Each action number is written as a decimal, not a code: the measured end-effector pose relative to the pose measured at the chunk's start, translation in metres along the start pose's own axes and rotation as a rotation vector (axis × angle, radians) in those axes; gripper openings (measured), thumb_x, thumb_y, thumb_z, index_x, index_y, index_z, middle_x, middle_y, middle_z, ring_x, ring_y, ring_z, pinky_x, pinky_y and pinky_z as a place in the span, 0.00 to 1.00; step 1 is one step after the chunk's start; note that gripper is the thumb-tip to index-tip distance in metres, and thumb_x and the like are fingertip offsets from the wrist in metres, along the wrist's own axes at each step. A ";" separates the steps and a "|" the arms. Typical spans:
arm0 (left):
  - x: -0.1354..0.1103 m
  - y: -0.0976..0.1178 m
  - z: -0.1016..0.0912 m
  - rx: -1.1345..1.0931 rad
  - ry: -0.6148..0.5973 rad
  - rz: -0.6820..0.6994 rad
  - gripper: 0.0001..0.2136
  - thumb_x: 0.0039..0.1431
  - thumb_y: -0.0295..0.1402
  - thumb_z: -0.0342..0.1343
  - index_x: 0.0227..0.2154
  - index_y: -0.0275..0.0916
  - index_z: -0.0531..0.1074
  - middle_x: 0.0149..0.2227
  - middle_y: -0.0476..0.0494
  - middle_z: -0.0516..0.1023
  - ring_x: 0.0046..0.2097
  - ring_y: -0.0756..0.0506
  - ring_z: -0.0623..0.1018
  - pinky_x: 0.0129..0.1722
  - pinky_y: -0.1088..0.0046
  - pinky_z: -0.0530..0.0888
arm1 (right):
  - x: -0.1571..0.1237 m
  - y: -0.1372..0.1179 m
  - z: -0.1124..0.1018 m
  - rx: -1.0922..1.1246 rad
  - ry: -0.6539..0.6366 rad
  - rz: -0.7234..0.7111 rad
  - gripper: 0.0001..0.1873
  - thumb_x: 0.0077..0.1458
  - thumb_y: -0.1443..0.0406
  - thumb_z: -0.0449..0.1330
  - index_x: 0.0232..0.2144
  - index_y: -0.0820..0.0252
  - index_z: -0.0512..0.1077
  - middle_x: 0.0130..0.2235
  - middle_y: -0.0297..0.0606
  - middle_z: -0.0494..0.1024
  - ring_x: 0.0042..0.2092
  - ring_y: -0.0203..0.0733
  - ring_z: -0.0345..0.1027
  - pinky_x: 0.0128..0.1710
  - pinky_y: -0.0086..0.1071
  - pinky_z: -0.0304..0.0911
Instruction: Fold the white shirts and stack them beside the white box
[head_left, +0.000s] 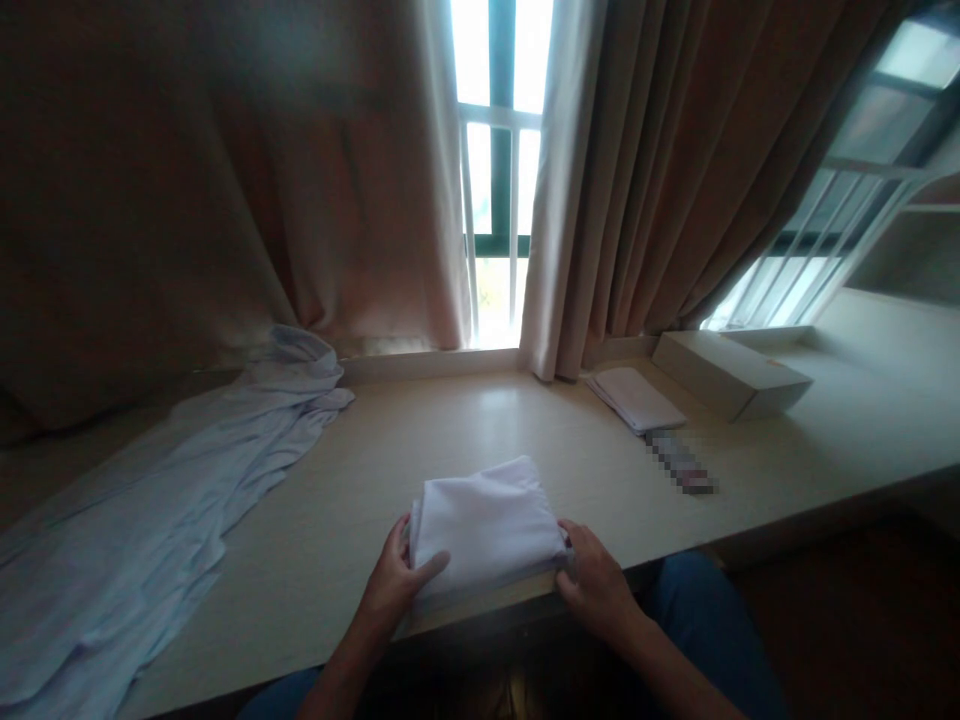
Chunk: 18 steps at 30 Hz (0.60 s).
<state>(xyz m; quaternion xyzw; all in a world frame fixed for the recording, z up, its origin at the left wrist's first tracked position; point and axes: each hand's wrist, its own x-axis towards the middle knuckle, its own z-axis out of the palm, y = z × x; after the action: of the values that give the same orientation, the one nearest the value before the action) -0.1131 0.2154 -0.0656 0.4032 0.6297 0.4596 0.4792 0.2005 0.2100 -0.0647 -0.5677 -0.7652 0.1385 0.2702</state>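
A folded white cloth (pixel 486 522) lies near the front edge of the table (pixel 480 415). At its left side my left hand (pixel 399 572) grips it, thumb over the top and fingers behind the edge. On the opposite side my right hand (pixel 594 578) is closed around the right edge, and part of its fingers is hidden. The upper layer looks smooth, with a slightly raised far corner. Layers show along the left edge.
A long, rumpled pale cloth (pixel 202 460) spreads over the table's left side. At the right are a smaller folded cloth (pixel 636 398), a blurred-out flat item (pixel 681 462) and a pale box (pixel 735 370). Brown curtains (pixel 360 230) hang behind, partly open at a window (pixel 501 180).
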 end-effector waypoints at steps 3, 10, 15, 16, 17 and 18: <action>-0.006 -0.015 0.002 0.080 0.018 0.129 0.50 0.40 0.39 0.69 0.64 0.38 0.48 0.64 0.32 0.60 0.61 0.39 0.66 0.60 0.62 0.65 | 0.013 -0.012 -0.013 0.028 0.057 -0.014 0.22 0.56 0.66 0.53 0.54 0.62 0.63 0.48 0.45 0.73 0.50 0.44 0.67 0.53 0.36 0.61; -0.025 -0.015 0.011 0.187 0.044 0.258 0.45 0.45 0.35 0.64 0.66 0.49 0.46 0.67 0.45 0.54 0.65 0.41 0.59 0.63 0.61 0.58 | 0.072 -0.050 0.006 -0.171 -0.137 -0.190 0.30 0.64 0.56 0.47 0.61 0.70 0.58 0.64 0.54 0.57 0.66 0.52 0.46 0.64 0.44 0.44; -0.024 -0.011 0.006 0.356 0.017 0.244 0.34 0.46 0.37 0.62 0.60 0.45 0.62 0.62 0.43 0.62 0.63 0.39 0.63 0.62 0.59 0.60 | 0.095 -0.049 0.038 -0.240 -0.255 -0.113 0.37 0.63 0.50 0.46 0.64 0.72 0.52 0.67 0.55 0.47 0.68 0.55 0.35 0.65 0.49 0.36; -0.024 -0.011 0.005 0.382 0.012 0.236 0.33 0.46 0.37 0.62 0.58 0.44 0.64 0.61 0.42 0.63 0.62 0.38 0.64 0.61 0.59 0.61 | 0.097 -0.047 0.041 -0.246 -0.257 -0.105 0.38 0.63 0.49 0.46 0.65 0.72 0.51 0.67 0.54 0.46 0.68 0.55 0.34 0.65 0.49 0.35; -0.023 -0.010 0.005 0.400 0.014 0.231 0.33 0.45 0.37 0.62 0.58 0.44 0.65 0.60 0.41 0.64 0.61 0.38 0.65 0.61 0.59 0.62 | 0.099 -0.045 0.044 -0.249 -0.258 -0.098 0.39 0.63 0.49 0.45 0.65 0.72 0.50 0.67 0.54 0.45 0.68 0.55 0.33 0.65 0.49 0.34; -0.022 -0.010 0.005 0.414 0.022 0.225 0.33 0.45 0.38 0.62 0.58 0.43 0.66 0.59 0.41 0.65 0.61 0.38 0.66 0.60 0.59 0.63 | 0.100 -0.043 0.047 -0.250 -0.261 -0.093 0.40 0.63 0.48 0.45 0.66 0.72 0.49 0.67 0.53 0.45 0.68 0.55 0.32 0.65 0.50 0.33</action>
<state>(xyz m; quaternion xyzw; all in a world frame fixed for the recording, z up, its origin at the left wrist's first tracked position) -0.1044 0.1927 -0.0708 0.5555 0.6669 0.3754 0.3252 0.1185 0.2954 -0.0544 -0.5381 -0.8304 0.1021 0.1021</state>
